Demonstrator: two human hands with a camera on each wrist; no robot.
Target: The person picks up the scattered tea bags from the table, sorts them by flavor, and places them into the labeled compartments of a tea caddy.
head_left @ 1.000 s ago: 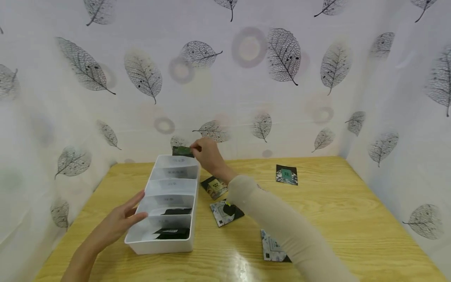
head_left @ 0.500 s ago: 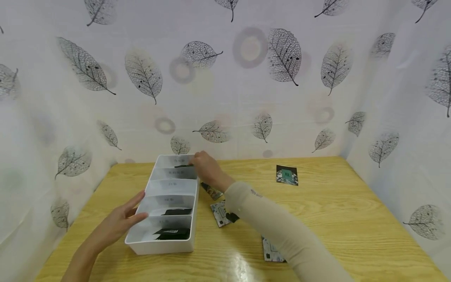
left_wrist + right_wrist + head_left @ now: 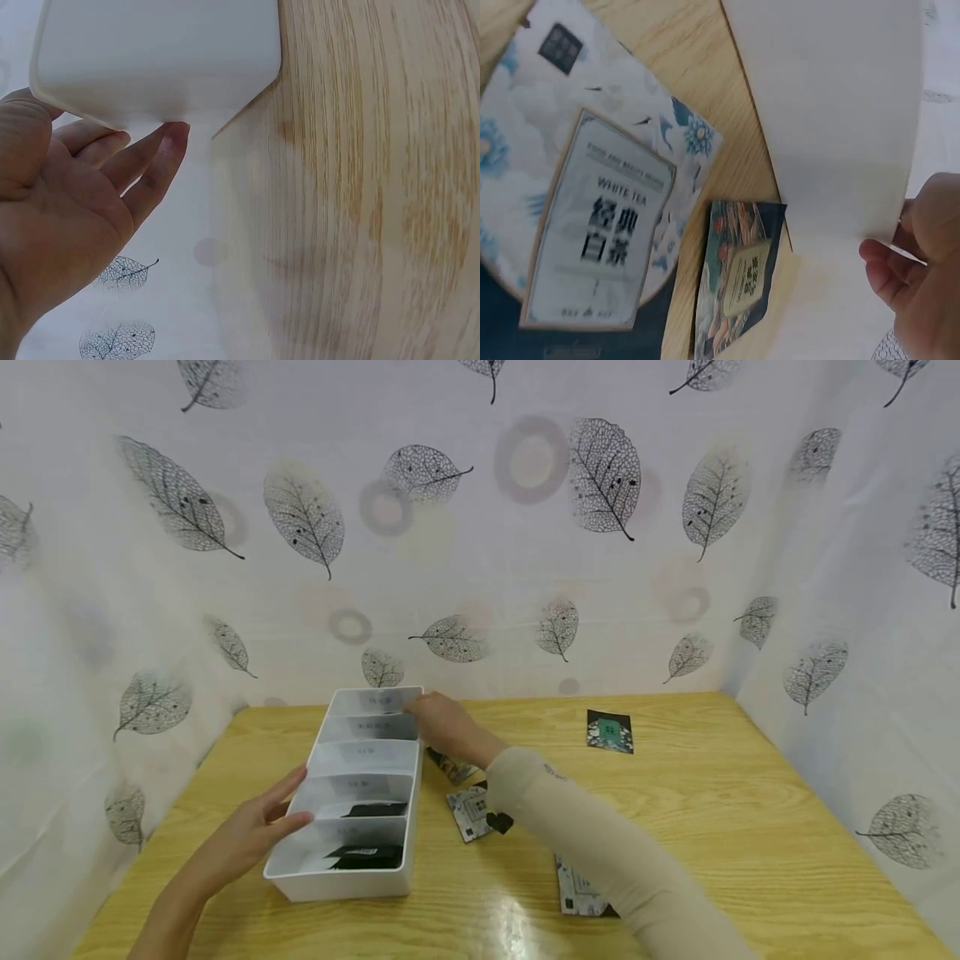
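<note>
A white divided box stands on the wooden table, its several compartments labelled on the dividers. My left hand holds its left side, thumb over the rim; in the left wrist view the fingers touch the outer wall. My right hand is at the far right corner, fingertips down in the rearmost compartment on a dark tea packet. Only a thin edge of that packet shows. In the right wrist view the curled fingers are at the rim. Dark packets lie in the nearest compartment.
Right of the box lie a brown-patterned tea packet and a white tea packet. Another pale packet is partly under the right sleeve. A green-labelled packet lies farther back. A leaf-print curtain hangs behind the table.
My right hand has come down from above the box's far end, lowering the tea packet into the rearmost compartment. The left hand stays in place on the box.
</note>
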